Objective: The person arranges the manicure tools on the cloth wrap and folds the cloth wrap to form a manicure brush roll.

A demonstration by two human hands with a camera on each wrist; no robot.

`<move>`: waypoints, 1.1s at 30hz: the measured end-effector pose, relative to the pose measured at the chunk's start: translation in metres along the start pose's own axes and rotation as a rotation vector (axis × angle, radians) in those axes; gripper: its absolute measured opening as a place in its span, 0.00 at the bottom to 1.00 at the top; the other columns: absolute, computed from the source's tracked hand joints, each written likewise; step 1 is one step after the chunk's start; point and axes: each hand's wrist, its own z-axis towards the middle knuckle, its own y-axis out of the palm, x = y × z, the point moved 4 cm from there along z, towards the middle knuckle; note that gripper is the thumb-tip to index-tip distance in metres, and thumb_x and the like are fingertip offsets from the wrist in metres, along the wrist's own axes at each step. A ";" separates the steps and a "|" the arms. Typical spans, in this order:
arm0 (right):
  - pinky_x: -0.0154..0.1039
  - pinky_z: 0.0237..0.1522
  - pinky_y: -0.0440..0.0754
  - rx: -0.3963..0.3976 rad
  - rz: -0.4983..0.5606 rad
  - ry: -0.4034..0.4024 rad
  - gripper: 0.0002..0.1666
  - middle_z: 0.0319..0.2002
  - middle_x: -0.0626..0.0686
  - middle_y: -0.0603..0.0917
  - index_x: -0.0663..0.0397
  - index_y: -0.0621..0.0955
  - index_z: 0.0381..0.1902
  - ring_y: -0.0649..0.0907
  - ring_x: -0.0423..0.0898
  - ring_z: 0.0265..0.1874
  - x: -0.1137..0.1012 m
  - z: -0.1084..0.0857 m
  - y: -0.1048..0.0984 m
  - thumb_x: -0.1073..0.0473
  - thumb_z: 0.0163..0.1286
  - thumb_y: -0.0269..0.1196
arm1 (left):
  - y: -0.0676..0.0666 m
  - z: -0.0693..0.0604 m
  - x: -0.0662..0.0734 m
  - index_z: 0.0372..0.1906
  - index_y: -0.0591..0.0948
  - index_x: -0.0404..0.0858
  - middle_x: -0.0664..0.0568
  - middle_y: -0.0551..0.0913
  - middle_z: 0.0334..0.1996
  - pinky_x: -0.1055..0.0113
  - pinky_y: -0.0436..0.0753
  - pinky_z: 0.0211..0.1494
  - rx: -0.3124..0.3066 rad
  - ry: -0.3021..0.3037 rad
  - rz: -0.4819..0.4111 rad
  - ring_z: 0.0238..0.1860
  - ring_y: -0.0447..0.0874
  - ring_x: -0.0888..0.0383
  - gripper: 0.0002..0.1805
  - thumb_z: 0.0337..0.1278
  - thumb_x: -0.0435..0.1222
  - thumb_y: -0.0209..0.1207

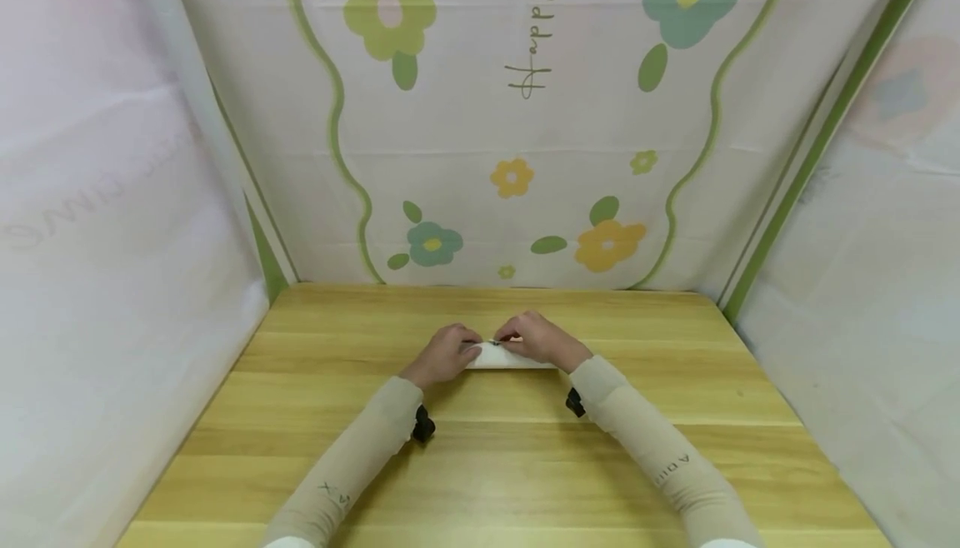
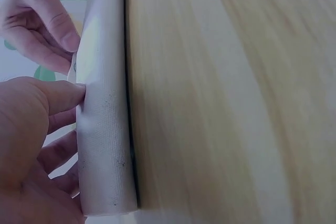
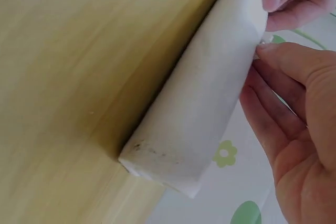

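Observation:
A long white fabric pouch (image 1: 504,356), like a pencil case with dark smudges, lies lengthwise across the wooden table. My left hand (image 1: 448,354) grips its left part, thumb on the near face and fingers behind. In the left wrist view, the left thumb (image 2: 65,96) presses the pouch's upper edge. My right hand (image 1: 538,338) is beside it, pinching a small tab (image 3: 268,39) at that edge, perhaps a zipper pull. The pouch (image 3: 197,93) shows a flat, smudged end in the right wrist view. The fingers hide most of the edge's far side.
The wooden table (image 1: 480,465) spreads toward me and to both sides. A flower-printed cloth (image 1: 450,132) hangs behind its far edge, with pale cloth walls (image 1: 112,240) left and right. Dark wrist cameras (image 1: 423,425) sit under the sleeves.

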 end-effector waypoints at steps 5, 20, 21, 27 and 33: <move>0.41 0.47 0.90 0.015 -0.066 -0.027 0.12 0.49 0.55 0.93 0.57 0.90 0.52 0.92 0.50 0.48 -0.005 -0.003 0.001 0.65 0.74 0.68 | -0.003 -0.001 0.003 0.54 0.87 0.31 0.41 0.89 0.49 0.49 0.85 0.59 0.004 0.001 -0.006 0.52 0.87 0.46 0.13 0.76 0.34 0.61; 0.41 0.45 0.91 0.108 -0.183 -0.086 0.13 0.47 0.56 0.93 0.59 0.89 0.53 0.93 0.50 0.44 -0.020 -0.013 0.011 0.68 0.74 0.67 | 0.000 -0.004 0.000 0.54 0.88 0.32 0.41 0.89 0.49 0.50 0.85 0.60 0.020 0.026 0.000 0.52 0.87 0.46 0.12 0.76 0.34 0.60; 0.41 0.44 0.91 0.114 -0.194 -0.088 0.13 0.47 0.56 0.93 0.59 0.89 0.53 0.93 0.50 0.44 -0.020 -0.013 0.012 0.68 0.74 0.67 | 0.000 -0.004 0.000 0.53 0.88 0.32 0.41 0.89 0.49 0.50 0.85 0.59 0.026 0.029 0.004 0.52 0.87 0.46 0.12 0.76 0.34 0.60; 0.41 0.43 0.91 0.105 -0.187 -0.083 0.13 0.47 0.57 0.93 0.58 0.90 0.52 0.93 0.50 0.43 -0.020 -0.012 0.014 0.69 0.74 0.65 | -0.001 -0.005 0.000 0.53 0.88 0.32 0.41 0.88 0.49 0.49 0.85 0.60 0.027 0.023 0.009 0.52 0.87 0.46 0.12 0.76 0.34 0.60; 0.42 0.49 0.90 0.038 -0.056 -0.032 0.16 0.53 0.58 0.91 0.61 0.87 0.58 0.92 0.51 0.50 -0.014 -0.013 0.009 0.64 0.76 0.65 | 0.000 -0.006 -0.001 0.54 0.88 0.33 0.42 0.88 0.49 0.49 0.84 0.61 0.022 0.018 0.010 0.53 0.86 0.47 0.12 0.75 0.34 0.61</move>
